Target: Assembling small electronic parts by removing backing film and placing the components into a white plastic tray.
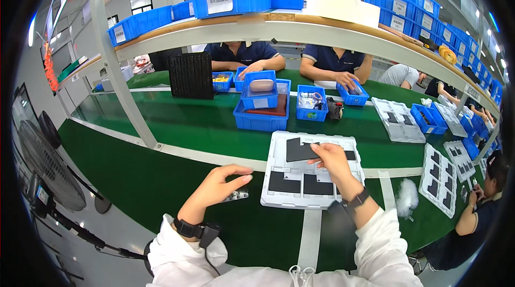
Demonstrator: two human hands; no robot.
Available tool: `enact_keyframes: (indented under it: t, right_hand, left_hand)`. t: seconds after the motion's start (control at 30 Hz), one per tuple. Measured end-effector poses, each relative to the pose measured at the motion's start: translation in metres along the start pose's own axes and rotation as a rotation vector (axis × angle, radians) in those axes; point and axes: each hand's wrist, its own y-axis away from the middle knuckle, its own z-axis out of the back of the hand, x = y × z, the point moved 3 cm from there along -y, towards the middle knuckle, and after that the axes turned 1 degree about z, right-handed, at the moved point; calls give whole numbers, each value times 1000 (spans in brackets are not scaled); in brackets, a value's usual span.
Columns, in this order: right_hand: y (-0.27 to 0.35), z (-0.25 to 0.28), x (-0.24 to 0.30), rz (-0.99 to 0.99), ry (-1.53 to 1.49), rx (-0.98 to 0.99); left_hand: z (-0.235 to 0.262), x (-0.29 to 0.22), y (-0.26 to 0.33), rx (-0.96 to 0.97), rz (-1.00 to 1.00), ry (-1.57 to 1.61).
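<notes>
My right hand [333,160] pinches the edge of a flat black plate [298,151] with a stepped outline, held over a white moulded tray [266,197]. Two more such black plates, a left one [284,182] and a right one [318,184], lie in the tray's near pockets. Part of another dark piece [350,155] shows beyond my right hand. Left of the tray, my left hand [220,182] hovers with thumb and fingers apart and nothing between them. Under it lies a small silvery item [236,195], partly hidden, whose kind I cannot make out.
Blue bins [261,121] stand beyond the tray, under a shelf [214,30] carrying more bins. Two co-workers sit opposite. More white trays [439,180] and a crumpled clear plastic bag [407,199] lie to the right. A fan [51,164] stands at the left.
</notes>
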Motion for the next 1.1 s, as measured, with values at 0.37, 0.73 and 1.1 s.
enact_keyframes:
  t: [0.37,0.73,1.1]
  right_hand:
    - [-73,-22,-69,-372,-55,30]
    - [-97,-22,-69,-15,1225,-20]
    - [-42,-36,-37,86,1125,189]
  left_hand:
    - [-3,116,28,58,189,-726]
    - [-3,114,28,29,100,-735]
    - [-2,84,29,-172,-83,-390]
